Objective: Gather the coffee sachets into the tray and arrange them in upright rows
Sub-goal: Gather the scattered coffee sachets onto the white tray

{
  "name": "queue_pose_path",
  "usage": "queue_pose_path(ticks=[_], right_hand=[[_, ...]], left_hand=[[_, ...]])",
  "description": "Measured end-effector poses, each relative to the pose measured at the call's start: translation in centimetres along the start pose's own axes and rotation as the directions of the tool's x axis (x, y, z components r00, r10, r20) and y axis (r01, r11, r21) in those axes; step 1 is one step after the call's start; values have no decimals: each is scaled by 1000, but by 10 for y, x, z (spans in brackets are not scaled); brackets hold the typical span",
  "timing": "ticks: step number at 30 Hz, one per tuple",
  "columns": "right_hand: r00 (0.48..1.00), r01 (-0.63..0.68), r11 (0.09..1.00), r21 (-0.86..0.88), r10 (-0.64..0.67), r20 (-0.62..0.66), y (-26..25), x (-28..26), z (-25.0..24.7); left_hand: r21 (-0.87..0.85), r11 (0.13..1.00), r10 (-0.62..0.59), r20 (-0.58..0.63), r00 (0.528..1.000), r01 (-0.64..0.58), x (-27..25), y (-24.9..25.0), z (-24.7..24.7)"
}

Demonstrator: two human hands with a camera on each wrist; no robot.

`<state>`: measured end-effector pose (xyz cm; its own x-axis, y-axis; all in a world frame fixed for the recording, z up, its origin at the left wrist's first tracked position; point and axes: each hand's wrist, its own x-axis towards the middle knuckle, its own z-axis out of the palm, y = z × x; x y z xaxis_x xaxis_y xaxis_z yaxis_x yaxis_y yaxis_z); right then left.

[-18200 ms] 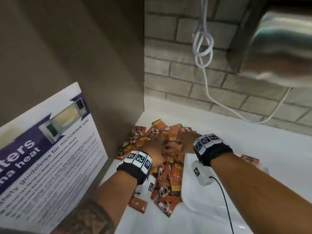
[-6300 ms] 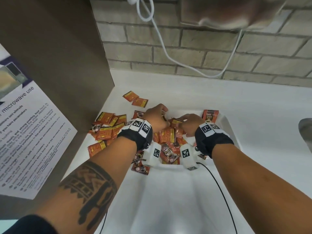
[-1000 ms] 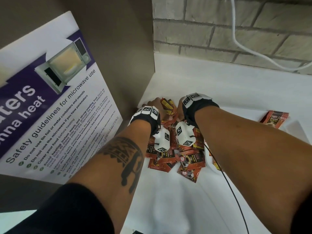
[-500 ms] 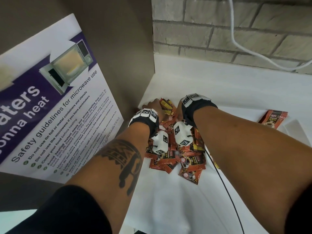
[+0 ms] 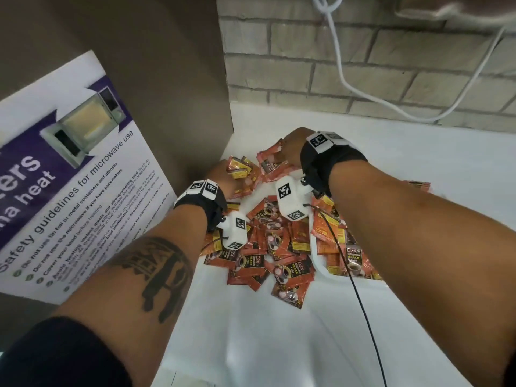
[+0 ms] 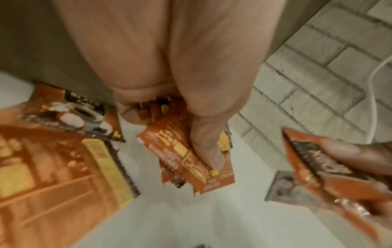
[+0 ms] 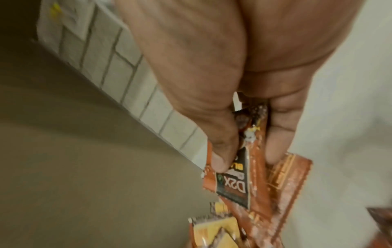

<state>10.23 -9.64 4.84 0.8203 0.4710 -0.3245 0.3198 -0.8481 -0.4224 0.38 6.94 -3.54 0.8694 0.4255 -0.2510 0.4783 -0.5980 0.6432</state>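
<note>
Above the pile (image 5: 268, 247), both hands (image 5: 223, 177) (image 5: 293, 146) pinch sachets (image 6: 186, 159).

White desk (image 5: 418, 152) abuts a pale painted brick wall (image 5: 391, 74) carrying a looped white cable (image 5: 342, 79); brown side panel (image 5: 139, 51) bears a microwave-safety poster (image 5: 69, 191).

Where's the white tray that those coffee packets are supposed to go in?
In the head view the white tray sits on the counter at lower right of the sachet pile, mostly hidden under the person's right forearm, with some sachets lying in it.
</note>
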Motion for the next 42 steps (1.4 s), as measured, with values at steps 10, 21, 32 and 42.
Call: queue_pose_path(ticks=[10,21,32,42], right_hand=[[993,-79,700,709,-4,115,104,-68,-58],[948,-264,962,65,246,204,165,-102,-4],[973,-213,927,310,172,155,179,-118,-3],[985,-174,980,-96,175,4,142,-122,-18]], left_hand=[[-171,970,149,-136,979,-172,-27,78,-17],[95,946,275,268,923,-309,-72,153,95],[355,863,260,297,919,-359,-90,153,122],[265,926,260,72,963,-270,-99,120,82]])
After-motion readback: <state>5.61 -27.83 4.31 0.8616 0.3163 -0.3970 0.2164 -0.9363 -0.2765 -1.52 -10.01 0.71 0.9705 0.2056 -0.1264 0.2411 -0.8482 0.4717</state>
